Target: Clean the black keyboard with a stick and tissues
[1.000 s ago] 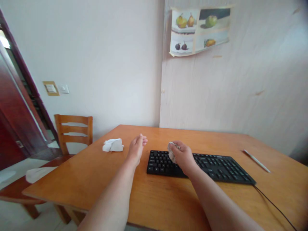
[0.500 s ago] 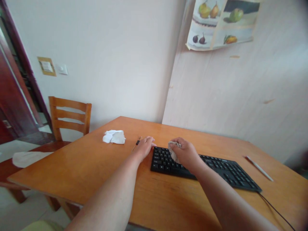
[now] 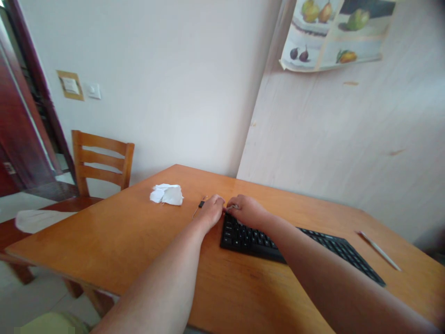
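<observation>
A black keyboard (image 3: 248, 241) lies at an angle on the wooden table. My right hand (image 3: 246, 209) is closed around a crumpled whitish tissue (image 3: 233, 207), mostly hidden by the fingers, at the keyboard's far left corner. Against that same corner rests my left hand (image 3: 212, 211), its fingers stretched out and its fingertips close to the right hand. Beside the left hand, a small black object with a thin stick-like part (image 3: 201, 204) lies on the table. My right forearm covers part of the keys.
Crumpled white tissue (image 3: 167, 194) lies on the table (image 3: 146, 246) to the left. A pale pen-like stick (image 3: 379, 250) lies to the right of the keyboard. A wooden chair (image 3: 102, 160) stands past the left edge, with a white thing (image 3: 40, 220) on its seat. Walls rise behind the table.
My right hand has moved left and away from me with the tissue, from over the keys to the keyboard's far left corner. My left hand stays by that corner. The view has shifted slightly.
</observation>
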`<state>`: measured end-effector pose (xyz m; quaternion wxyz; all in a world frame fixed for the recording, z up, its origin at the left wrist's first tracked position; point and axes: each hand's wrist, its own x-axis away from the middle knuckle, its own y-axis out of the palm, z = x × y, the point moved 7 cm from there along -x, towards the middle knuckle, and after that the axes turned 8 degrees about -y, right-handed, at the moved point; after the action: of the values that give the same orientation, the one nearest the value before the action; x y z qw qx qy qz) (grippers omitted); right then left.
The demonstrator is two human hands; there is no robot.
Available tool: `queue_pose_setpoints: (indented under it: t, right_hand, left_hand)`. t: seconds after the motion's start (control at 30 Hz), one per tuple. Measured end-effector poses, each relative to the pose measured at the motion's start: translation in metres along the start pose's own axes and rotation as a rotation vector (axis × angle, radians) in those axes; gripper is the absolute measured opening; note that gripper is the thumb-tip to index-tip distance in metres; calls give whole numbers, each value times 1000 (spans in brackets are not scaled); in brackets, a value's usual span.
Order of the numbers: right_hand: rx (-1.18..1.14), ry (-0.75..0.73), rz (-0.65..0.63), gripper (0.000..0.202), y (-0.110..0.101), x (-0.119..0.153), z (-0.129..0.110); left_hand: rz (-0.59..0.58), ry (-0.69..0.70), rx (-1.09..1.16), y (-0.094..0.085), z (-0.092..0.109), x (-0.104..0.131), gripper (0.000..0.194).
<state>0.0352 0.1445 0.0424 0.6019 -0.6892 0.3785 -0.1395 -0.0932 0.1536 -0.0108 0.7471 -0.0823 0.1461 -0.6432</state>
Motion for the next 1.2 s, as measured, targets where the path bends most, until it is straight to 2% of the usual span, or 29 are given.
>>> queue_pose_setpoints:
  t: [0.17, 0.33, 0.5, 0.77, 1.0, 1.2]
  right_hand:
    - [54, -41, -90, 20, 4, 0, -2]
    - [65, -42, -112, 20, -1, 11, 5]
    - [27, -26, -89, 20, -6, 26, 18]
    - [-22, -4, -48, 20, -16, 50, 34]
    - [-11, 44, -30, 20, -26, 68, 47]
    - [2, 94, 6, 19, -32, 87, 70]
  left_hand:
    - [-12, 26, -54, 1, 1, -1, 24]
    - [-76, 72, -97, 8, 4, 4, 19]
    - [-139, 104, -132, 13, 7, 10, 20]
    - [-100, 109, -129, 6, 13, 12, 17]
    - [-118, 108, -164, 6, 16, 14, 20]
    - [-134, 98, -149, 7, 15, 13, 20]
